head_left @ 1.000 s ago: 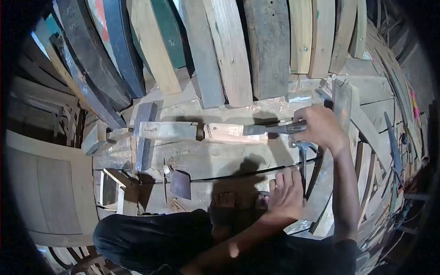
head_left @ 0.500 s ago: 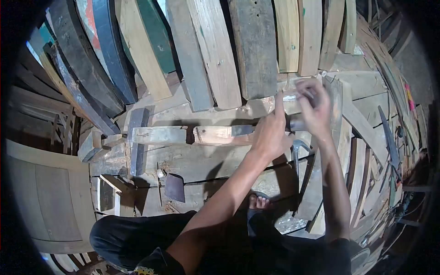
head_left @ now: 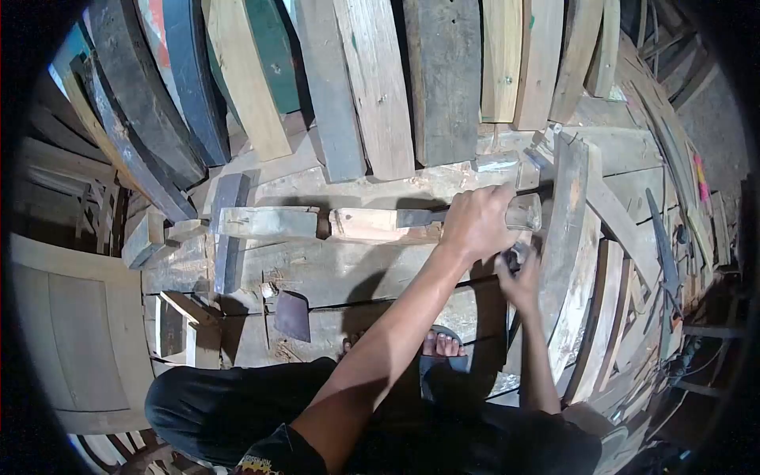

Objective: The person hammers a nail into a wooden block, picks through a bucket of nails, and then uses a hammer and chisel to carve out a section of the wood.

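Observation:
My left hand point(head_left: 477, 224) is closed around a chisel. Its flat dark blade point(head_left: 417, 217) points left along a notched wood piece point(head_left: 364, 225), and its handle end point(head_left: 524, 213) sticks out on the right of my fist. Just below that handle, my right hand point(head_left: 520, 279) has its fingers curled at the head of a hammer point(head_left: 518, 255); the hammer is mostly hidden by the hand. The wood piece lies level, and its left part point(head_left: 269, 222) rests across a dark wood block point(head_left: 231, 237).
Several planks point(head_left: 447, 87) lean along the back. Loose boards point(head_left: 566, 214) and a handsaw point(head_left: 663, 237) lie on the right. A dark flat blade-like piece point(head_left: 292, 317) and a small wooden frame point(head_left: 188, 328) are at the front left. My sandalled foot point(head_left: 443, 346) is close below.
My right hand has come down from above the chisel handle to the hammer. My left hand has gone from a pointing index finger to a closed fist around the chisel.

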Demonstrator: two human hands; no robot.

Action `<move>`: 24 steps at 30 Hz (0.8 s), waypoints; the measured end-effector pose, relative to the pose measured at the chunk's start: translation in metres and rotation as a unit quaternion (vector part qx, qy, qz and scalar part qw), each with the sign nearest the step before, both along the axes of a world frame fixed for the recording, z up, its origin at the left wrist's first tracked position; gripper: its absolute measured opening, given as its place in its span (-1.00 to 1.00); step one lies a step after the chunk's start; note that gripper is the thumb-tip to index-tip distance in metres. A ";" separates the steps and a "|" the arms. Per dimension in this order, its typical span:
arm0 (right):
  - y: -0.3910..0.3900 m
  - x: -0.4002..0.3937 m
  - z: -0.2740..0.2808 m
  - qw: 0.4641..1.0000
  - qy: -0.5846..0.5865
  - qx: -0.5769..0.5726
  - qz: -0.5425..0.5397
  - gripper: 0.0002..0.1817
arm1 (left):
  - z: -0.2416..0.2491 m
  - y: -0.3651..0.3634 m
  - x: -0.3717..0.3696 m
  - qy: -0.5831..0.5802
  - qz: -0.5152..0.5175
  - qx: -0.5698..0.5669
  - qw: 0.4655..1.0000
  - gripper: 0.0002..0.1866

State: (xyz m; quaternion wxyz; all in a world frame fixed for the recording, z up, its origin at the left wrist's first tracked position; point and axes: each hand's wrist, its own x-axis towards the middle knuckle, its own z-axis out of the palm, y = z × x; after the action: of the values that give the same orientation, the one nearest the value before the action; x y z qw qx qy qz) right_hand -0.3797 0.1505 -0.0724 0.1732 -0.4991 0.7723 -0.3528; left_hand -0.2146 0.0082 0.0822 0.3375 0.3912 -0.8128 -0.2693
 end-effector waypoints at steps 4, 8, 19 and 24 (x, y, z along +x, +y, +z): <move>0.044 0.026 0.004 0.990 0.128 0.056 -0.006 -0.29 | -0.005 -0.005 -0.003 0.005 0.006 0.003 1.000 -0.68; 0.045 0.027 -0.012 0.967 0.163 0.195 -0.010 -0.39 | -0.004 -0.003 -0.002 0.005 -0.005 -0.014 1.000 -0.74; 0.076 0.008 0.031 0.617 -0.747 0.203 -0.143 -0.47 | -0.009 -0.006 -0.004 -0.009 -0.009 -0.002 1.000 -0.68; 0.104 0.005 0.060 0.768 -0.578 0.240 -0.140 -0.57 | -0.008 -0.002 -0.004 -0.009 -0.022 0.017 1.000 -0.66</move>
State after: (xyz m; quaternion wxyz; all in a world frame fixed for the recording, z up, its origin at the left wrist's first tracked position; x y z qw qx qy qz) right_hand -0.3749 0.2545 -0.0126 0.6496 -0.0299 0.6472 -0.3978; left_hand -0.2188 0.0057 0.0747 0.3176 0.3808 -0.8197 -0.2867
